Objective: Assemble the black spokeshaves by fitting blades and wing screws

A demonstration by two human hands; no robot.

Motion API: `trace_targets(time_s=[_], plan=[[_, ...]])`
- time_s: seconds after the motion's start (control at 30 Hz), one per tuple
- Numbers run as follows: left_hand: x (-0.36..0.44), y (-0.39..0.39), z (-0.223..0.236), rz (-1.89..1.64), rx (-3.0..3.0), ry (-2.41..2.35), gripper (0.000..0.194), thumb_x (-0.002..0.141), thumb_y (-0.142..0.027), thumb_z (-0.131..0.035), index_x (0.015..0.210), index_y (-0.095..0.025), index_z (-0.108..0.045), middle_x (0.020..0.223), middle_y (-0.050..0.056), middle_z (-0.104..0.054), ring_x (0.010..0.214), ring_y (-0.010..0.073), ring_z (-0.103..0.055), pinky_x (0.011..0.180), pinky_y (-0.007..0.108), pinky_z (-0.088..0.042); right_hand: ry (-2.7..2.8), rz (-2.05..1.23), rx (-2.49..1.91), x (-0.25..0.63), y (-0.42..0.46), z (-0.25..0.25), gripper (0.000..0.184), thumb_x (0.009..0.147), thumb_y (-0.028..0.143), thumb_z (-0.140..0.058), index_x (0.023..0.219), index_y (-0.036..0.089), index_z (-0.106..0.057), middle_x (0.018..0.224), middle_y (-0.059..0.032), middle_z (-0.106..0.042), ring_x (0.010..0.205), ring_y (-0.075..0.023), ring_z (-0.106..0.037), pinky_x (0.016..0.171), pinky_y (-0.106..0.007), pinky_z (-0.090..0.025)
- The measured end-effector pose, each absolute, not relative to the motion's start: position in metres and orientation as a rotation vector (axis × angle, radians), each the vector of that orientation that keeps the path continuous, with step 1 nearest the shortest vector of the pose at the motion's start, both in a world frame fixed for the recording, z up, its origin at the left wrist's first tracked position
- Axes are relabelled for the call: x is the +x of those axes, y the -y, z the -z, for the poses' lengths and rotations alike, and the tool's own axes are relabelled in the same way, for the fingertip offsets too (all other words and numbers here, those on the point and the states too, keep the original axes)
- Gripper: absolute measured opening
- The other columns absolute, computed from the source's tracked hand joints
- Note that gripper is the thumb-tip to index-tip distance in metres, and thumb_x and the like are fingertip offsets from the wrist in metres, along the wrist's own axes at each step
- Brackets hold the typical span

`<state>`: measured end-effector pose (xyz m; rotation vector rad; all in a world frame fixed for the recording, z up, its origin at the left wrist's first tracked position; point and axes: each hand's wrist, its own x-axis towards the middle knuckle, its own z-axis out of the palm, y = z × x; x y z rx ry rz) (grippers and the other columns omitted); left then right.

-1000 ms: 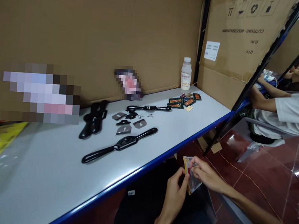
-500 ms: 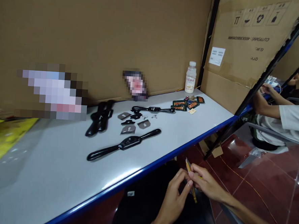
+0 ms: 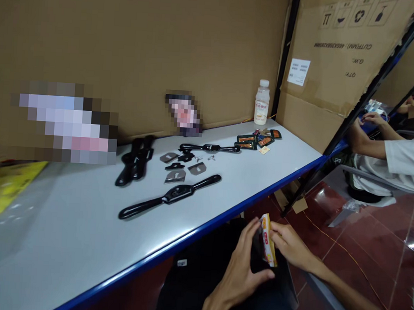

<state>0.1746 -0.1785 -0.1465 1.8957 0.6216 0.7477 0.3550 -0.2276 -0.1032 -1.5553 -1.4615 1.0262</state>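
Over my lap, below the table's front edge, my right hand (image 3: 288,244) grips a small yellow, white and red snack packet (image 3: 268,245) along its right side. My left hand (image 3: 243,260) is beside the packet's left edge, thumb spread away from the fingers; whether a fingertip touches the packet I cannot tell. On the table nearest my hands lies a black spokeshave (image 3: 178,194). Behind it are several grey slotted blades (image 3: 175,176), black cap pieces (image 3: 185,156) and small screws (image 3: 211,157). Another spokeshave (image 3: 210,148) lies farther back, and more spokeshave bodies (image 3: 135,162) are piled left.
The white table (image 3: 82,241) has a blue front edge. Snack packets (image 3: 264,140) and a plastic bottle (image 3: 262,104) stand toward the back right. A blurred-out phone-like object (image 3: 183,115) leans on the cardboard wall (image 3: 147,43). At the right sits another person (image 3: 399,157); a yellow bag (image 3: 4,194) lies left.
The packet has turned from edge-on to show its printed face. My left fingers have let go of their pinch and spread apart. My right hand keeps its grip.
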Motion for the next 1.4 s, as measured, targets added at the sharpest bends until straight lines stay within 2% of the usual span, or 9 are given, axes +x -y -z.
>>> trace_targets(time_s=[0.1,0.27,0.47,0.57,0.67,0.87,1.0,1.17,1.4], plan=[[0.176,0.170,0.154,-0.669,1.959,-0.588,0.136,0.063,-0.063,-0.093,0.167,-0.023,-0.015,0.171,0.024,-0.019,0.158,0.0470,-0.019,0.123,0.069,-0.025,1.477,-1.072,-1.514,0.359,0.227,0.101,0.030,0.099,0.038,-0.042,0.087,0.018,-0.060,0.077,-0.0003,-0.060,0.068,-0.0154,-0.052,0.060,-0.024,-0.043],[0.191,0.165,0.152,-0.602,2.000,-0.528,0.144,0.062,-0.043,-0.099,0.168,-0.030,-0.001,0.172,0.021,-0.023,0.158,0.0440,-0.023,0.124,0.068,-0.024,1.553,-0.956,-1.601,0.360,0.228,0.090,0.023,0.094,0.030,-0.045,0.078,0.019,-0.057,0.073,0.0007,-0.059,0.065,-0.0143,-0.051,0.060,-0.024,-0.039],[0.197,0.180,0.146,-0.675,1.959,-0.522,0.151,0.064,-0.043,-0.098,0.165,-0.030,0.013,0.169,0.022,-0.024,0.156,0.0427,-0.028,0.122,0.062,-0.035,1.688,-0.783,-1.861,0.349,0.231,0.079,0.020,0.093,0.021,-0.045,0.078,0.020,-0.057,0.067,0.0015,-0.060,0.056,-0.0128,-0.049,0.056,-0.026,-0.031],[0.196,0.182,0.147,-0.725,1.961,-0.554,0.139,0.066,-0.031,-0.093,0.166,-0.027,0.004,0.163,0.022,-0.032,0.151,0.0426,-0.037,0.118,0.061,-0.040,1.792,-0.692,-2.000,0.348,0.231,0.071,0.014,0.090,0.019,-0.053,0.080,0.020,-0.063,0.066,-0.0011,-0.065,0.054,-0.0147,-0.053,0.056,-0.028,-0.026],[0.195,0.177,0.150,-0.788,1.975,-0.577,0.118,0.066,-0.025,-0.089,0.162,-0.023,-0.019,0.151,0.019,-0.045,0.141,0.0415,-0.048,0.114,0.060,-0.044,1.852,-0.537,-2.144,0.352,0.230,0.061,0.015,0.090,0.017,-0.055,0.080,0.019,-0.066,0.065,-0.0064,-0.067,0.055,-0.0194,-0.059,0.057,-0.031,-0.021],[0.199,0.167,0.157,-0.955,1.913,-0.581,0.078,0.075,-0.041,-0.086,0.136,-0.022,-0.041,0.131,0.015,-0.057,0.118,0.0333,-0.063,0.101,0.052,-0.055,1.900,-0.425,-2.192,0.353,0.229,0.050,0.017,0.090,0.016,-0.054,0.079,0.020,-0.067,0.066,-0.0049,-0.069,0.058,-0.0199,-0.061,0.058,-0.032,-0.020],[0.199,0.167,0.158,-1.049,1.864,-0.531,0.079,0.076,-0.060,-0.086,0.132,-0.023,-0.044,0.132,0.016,-0.059,0.121,0.0341,-0.064,0.101,0.051,-0.055,1.911,-0.477,-2.110,0.350,0.235,0.046,0.017,0.093,0.021,-0.053,0.079,0.021,-0.064,0.062,0.0002,-0.062,0.055,-0.0159,-0.054,0.058,-0.029,-0.025],[0.189,0.175,0.140,-1.148,1.854,-0.544,0.077,0.083,-0.075,-0.072,0.134,-0.023,-0.046,0.119,0.012,-0.059,0.107,0.0303,-0.066,0.092,0.048,-0.057,1.599,-0.562,-1.869,0.365,0.247,0.048,0.039,0.104,0.049,-0.045,0.080,0.022,-0.057,0.058,0.0047,-0.046,0.054,-0.0138,-0.046,0.056,-0.026,-0.034],[0.172,0.190,0.111,-1.209,1.937,-0.512,0.081,0.082,-0.076,-0.072,0.142,-0.029,-0.043,0.120,0.011,-0.061,0.110,0.0320,-0.061,0.094,0.050,-0.052,1.320,-0.640,-1.813,0.392,0.264,0.049,0.029,0.099,0.050,-0.055,0.096,0.023,-0.063,0.076,0.0008,-0.060,0.068,-0.0172,-0.058,0.063,-0.027,-0.049]])
